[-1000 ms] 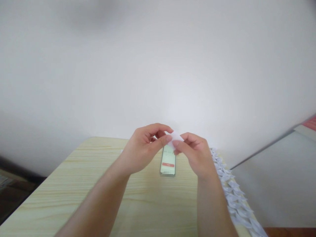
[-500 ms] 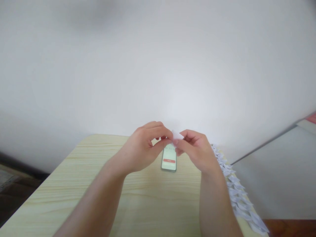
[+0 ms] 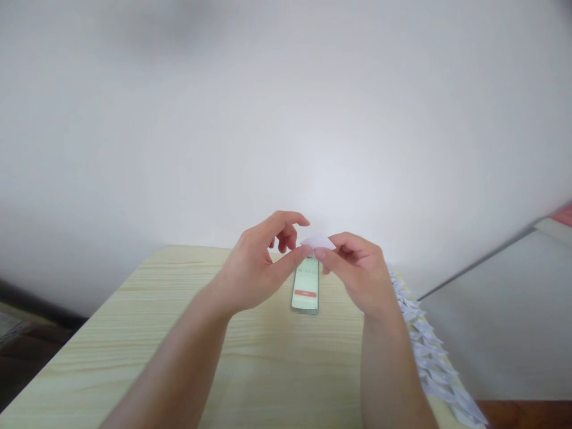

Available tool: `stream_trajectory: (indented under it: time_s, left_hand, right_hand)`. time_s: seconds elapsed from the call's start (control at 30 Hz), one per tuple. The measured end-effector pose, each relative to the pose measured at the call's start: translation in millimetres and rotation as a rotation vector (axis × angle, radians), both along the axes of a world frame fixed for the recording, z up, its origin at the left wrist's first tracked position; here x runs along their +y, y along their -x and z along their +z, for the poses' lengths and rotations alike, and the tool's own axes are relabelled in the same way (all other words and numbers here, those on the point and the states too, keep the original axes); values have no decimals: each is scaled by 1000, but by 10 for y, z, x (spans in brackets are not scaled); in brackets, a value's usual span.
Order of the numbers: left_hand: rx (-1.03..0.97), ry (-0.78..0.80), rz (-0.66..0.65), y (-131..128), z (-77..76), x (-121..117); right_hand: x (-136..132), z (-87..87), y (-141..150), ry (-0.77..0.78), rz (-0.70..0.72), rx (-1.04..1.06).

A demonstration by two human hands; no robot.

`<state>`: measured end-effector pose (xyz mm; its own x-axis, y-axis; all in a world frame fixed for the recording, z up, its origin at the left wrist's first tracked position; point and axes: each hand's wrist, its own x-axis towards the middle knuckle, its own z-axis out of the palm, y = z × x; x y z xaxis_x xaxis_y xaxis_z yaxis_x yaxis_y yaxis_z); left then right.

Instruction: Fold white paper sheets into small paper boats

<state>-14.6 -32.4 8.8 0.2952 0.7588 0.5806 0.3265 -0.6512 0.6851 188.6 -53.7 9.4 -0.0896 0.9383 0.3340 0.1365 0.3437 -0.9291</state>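
A small piece of folded white paper (image 3: 318, 241) is held up above the far part of the table, its top edge coming to a low peak. My right hand (image 3: 357, 262) pinches its right side between thumb and fingers. My left hand (image 3: 266, 256) is at the paper's left side, the thumb tip touching its lower edge. The left index finger is lifted off, apart from the thumb, and the other fingers curl loosely. Below the paper lies a phone (image 3: 305, 286) with its screen lit, showing digits and a red button; its top is partly hidden by the hands.
Many folded white paper pieces (image 3: 429, 345) lie in a row along the right edge of the pale wood-grain table (image 3: 268, 369). A white wall (image 3: 286, 119) stands right behind the table. At the right is a light panel (image 3: 500, 322).
My left index finger has lifted away from the paper and up, opening the pinch. More of the folded paper shows now. My right hand has kept its hold, shifting slightly.
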Motion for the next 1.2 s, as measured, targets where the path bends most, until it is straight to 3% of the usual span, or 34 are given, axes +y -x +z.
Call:
stream_trajectory:
  time_s: [0.13,0.33,0.6,0.77,1.0,1.2]
  left_hand:
    - [-83,-2,-7,-18,15,-17]
    - [-222,-90,-8,-46,-5,-43]
    - [-150,-102,-86,-83,-11,-77]
    - [-66,-43,-72,-95,16,-104]
    - [-105,-13,-23,-153,8,-114]
    - [-200,61,-78,-168,-15,-98]
  right_hand:
    - [-35,29,24,-50,2,70]
    - [5,10,-12,16,174,271]
    - [16,5,89,132,66,396]
    - [16,-12,85,95,6,323]
    - [16,-25,91,54,-55,240]
    - [-1,2,92,21,-72,223]
